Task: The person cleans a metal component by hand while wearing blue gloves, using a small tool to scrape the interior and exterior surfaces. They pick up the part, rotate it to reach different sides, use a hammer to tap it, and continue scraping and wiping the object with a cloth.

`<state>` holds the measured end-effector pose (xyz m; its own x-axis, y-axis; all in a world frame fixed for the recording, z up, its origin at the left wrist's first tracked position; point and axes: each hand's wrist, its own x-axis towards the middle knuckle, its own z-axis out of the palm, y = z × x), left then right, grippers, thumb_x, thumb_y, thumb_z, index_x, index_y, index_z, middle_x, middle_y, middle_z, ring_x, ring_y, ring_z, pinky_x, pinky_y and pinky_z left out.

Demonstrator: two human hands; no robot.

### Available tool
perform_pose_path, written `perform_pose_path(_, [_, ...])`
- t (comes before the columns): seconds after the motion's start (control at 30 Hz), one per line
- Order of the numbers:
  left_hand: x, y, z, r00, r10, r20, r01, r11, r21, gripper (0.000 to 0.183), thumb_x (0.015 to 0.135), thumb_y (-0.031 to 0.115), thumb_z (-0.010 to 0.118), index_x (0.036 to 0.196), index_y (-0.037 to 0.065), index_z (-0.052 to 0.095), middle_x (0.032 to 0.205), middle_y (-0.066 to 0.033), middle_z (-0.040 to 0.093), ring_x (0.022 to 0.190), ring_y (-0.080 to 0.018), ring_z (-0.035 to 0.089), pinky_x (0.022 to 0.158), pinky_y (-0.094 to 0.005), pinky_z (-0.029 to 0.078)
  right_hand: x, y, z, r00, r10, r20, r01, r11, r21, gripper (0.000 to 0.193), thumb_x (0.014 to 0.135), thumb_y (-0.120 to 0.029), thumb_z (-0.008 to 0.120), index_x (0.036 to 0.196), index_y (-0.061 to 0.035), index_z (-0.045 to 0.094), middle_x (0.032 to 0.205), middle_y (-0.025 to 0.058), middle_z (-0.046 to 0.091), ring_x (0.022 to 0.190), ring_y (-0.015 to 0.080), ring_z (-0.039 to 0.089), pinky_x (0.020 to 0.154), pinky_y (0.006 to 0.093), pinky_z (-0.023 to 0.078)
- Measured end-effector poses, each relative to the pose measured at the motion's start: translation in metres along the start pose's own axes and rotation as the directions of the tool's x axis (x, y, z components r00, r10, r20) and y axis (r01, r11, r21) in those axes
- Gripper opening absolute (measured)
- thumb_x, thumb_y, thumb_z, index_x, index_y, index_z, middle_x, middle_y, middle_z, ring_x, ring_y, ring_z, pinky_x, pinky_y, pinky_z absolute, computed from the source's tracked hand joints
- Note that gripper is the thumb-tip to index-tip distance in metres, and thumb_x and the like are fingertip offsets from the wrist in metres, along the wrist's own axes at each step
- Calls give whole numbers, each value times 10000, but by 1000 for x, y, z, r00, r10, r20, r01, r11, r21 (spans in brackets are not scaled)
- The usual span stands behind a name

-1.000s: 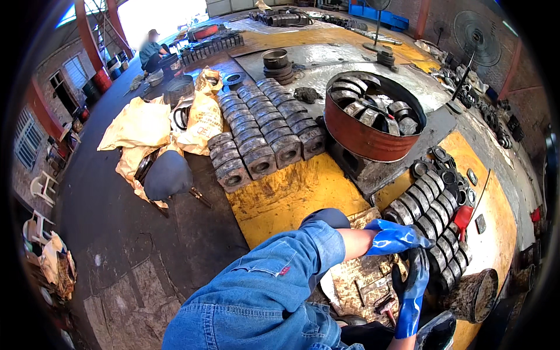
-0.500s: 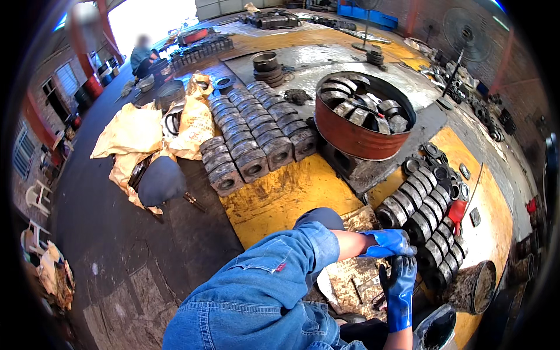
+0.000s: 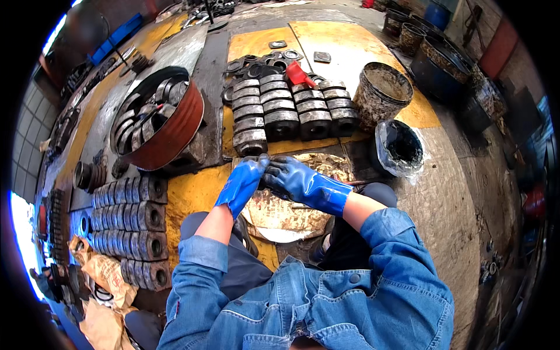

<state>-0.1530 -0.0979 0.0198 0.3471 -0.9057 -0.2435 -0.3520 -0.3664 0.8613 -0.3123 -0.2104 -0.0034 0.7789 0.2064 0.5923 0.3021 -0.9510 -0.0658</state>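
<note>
My left hand (image 3: 247,177) and my right hand (image 3: 296,178), both in blue rubber gloves with blackened fingers, meet over a worn, stained round board (image 3: 274,219) between my knees. Their fingers are closed and touch at the tips. Anything between them is dark and hidden by the gloves. Just beyond the hands, several stacked rows of greasy metal rings and blocks (image 3: 279,109) lie on the floor, the nearest row end close to my left fingertips. A red plastic scoop-like tool (image 3: 298,74) rests on the far part of these rows.
Right of the rows stand a dirty bucket (image 3: 384,93) and a plastic-lined container of black stuff (image 3: 401,149). At left are a red-brown round tub (image 3: 169,131) of metal parts, more block rows (image 3: 129,219) and brown paper sacks (image 3: 105,274). Dark drums (image 3: 440,67) line the far right.
My view has swung to the right, so the block rows now lie straight ahead and the tub at left. The hands remain together, now over the round board.
</note>
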Motion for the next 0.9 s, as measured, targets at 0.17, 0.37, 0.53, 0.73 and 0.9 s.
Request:
perform_pose_path(0.17, [-17,22,-10,999,-28,-18,27,998,-48,472,976,418,513,1000,-32,653,833,-95,663,705,-153,548,635,-318,450,9,-6,0,1000,24,10,-24,1000,-4,360,797,-155,603,1117,11,593,1222,186,579,1086,376,575,936,430,478])
perform_pose_path(0.37, [0,-8,-12,999,-24,-48,21,998,-62,461,994,402,479,935,-14,668,762,-87,651,663,-156,565,609,-313,448,22,-13,-8,999,21,-35,-20,999,30,370,791,-137,607,1133,3,588,1189,197,588,1019,392,587,878,439,498])
perform_pose_path(0.53, [6,-22,-10,983,112,-145,-100,991,90,496,1003,399,455,965,-51,659,796,-140,667,697,-193,588,645,-339,465,24,-10,-6,999,17,-45,-14,998,61,344,781,-163,645,1085,-6,609,1113,190,613,1009,388,600,871,447,500])
perform_pose_path(0.73, [-1,-5,-12,998,52,-45,-49,997,61,554,1001,440,422,1051,-77,615,909,-215,662,813,-269,621,729,-366,481,23,-9,-6,996,13,-87,-8,998,57,287,791,-198,679,993,0,630,1015,188,631,945,392,616,832,454,509])
perform_pose_path(0.9, [-1,-9,-13,995,6,-96,-4,1000,22,502,995,406,472,1052,-66,635,891,-147,679,760,-201,600,695,-341,481,24,-12,-3,998,27,-63,-26,1000,5,288,794,-202,677,1000,-4,641,1030,185,637,948,380,623,841,449,511])
